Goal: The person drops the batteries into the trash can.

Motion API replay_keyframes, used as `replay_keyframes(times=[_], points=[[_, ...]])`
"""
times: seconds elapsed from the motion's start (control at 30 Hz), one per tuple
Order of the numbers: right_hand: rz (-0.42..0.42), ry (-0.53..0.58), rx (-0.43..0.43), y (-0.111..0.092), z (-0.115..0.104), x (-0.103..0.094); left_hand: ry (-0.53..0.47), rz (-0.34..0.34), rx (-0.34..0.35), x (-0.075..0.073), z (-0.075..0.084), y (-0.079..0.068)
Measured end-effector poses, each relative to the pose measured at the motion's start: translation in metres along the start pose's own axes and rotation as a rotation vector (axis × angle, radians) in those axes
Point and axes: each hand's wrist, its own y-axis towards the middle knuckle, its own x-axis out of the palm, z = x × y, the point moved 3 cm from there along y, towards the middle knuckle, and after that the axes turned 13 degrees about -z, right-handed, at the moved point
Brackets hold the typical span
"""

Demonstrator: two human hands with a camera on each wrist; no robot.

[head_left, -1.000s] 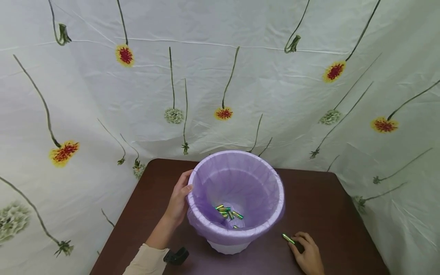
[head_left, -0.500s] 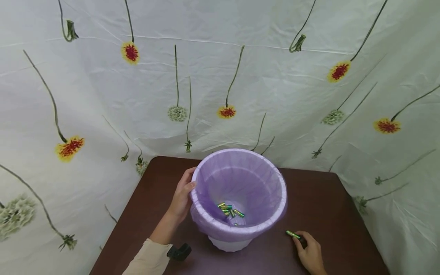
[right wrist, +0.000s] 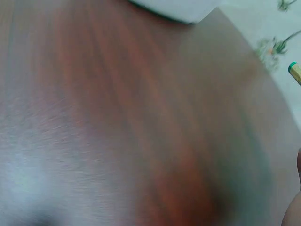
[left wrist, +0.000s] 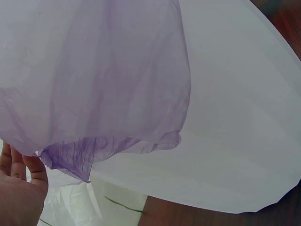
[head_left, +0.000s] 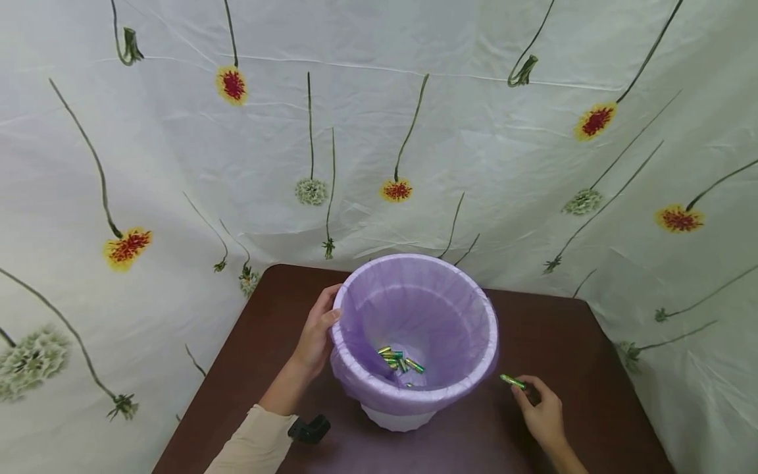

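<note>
A white bin (head_left: 398,419) with a purple liner (head_left: 414,309) folded over its rim stands before me, tilted toward me. My left hand (head_left: 312,337) grips its left rim, thumb at the edge. In the left wrist view the fingers of the left hand (left wrist: 23,186) reach up under the hanging liner (left wrist: 113,84). Several green-and-gold batteries (head_left: 414,365) lie at the bottom of the bin. Right of the bin, my right hand (head_left: 546,411) pinches one more battery (head_left: 512,381) between thumb and fingers. Only the tip of that battery (right wrist: 295,70) shows in the right wrist view.
The bin is on a dark brown table (head_left: 284,289) with rounded corners. A pale flower-printed cloth (head_left: 367,118) hangs behind it and along both sides. Strapped at my left wrist is a black device (head_left: 310,429).
My right hand has risen a little and moved forward with the battery in its fingers. The left hand keeps its hold on the rim. The head view has shifted slightly.
</note>
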Motion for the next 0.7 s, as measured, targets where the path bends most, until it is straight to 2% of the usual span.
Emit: replay_keyframes(times=[0.27, 0.53, 0.7], points=[[0.022, 0.014, -0.084, 0.025, -0.029, -0.025, 0.006, 0.007, -0.016, 0.001, 0.002, -0.001], [0.026, 0.016, -0.196, 0.048, -0.089, -0.049, 0.012, 0.009, -0.021, -0.001, 0.002, -0.002], [0.027, 0.067, -0.206, 0.063, -0.110, -0.061, 0.017, 0.001, -0.021, 0.000, 0.002, -0.001]])
